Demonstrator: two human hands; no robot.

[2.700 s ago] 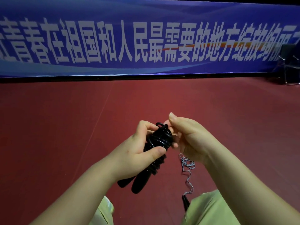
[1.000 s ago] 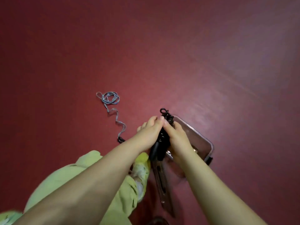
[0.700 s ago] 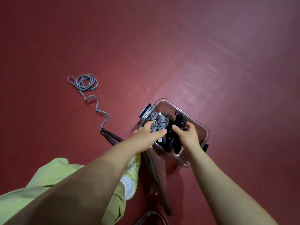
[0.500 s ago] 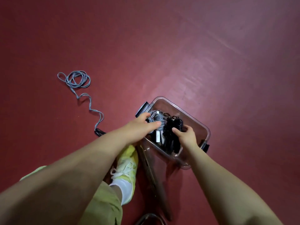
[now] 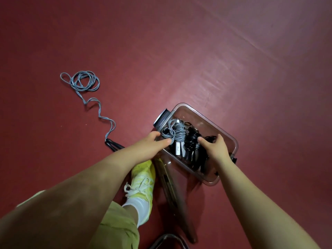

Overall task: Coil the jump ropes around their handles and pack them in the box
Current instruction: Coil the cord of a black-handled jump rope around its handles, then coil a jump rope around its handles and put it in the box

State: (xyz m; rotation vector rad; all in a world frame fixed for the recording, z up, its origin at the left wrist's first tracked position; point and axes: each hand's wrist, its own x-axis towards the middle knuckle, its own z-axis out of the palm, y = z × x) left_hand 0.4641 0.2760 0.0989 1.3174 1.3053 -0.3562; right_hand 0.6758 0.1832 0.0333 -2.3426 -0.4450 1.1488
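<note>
Both forearms are bare from elbow to wrist, with no sleeve, watch or band showing on either. The left hand [image 5: 152, 144] and the right hand [image 5: 216, 149] carry no rings or gloves. At about 7 o'clock in the frame, a yellow-green trouser leg [image 5: 116, 229] with soft folds ends above a white ribbed sock [image 5: 139, 205]. The sock goes into a bright yellow sneaker [image 5: 143, 178] with white laces.

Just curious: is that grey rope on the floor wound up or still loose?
Loose. The grey jump rope lies uncoiled on the red floor, trailing to its black handles.
</note>
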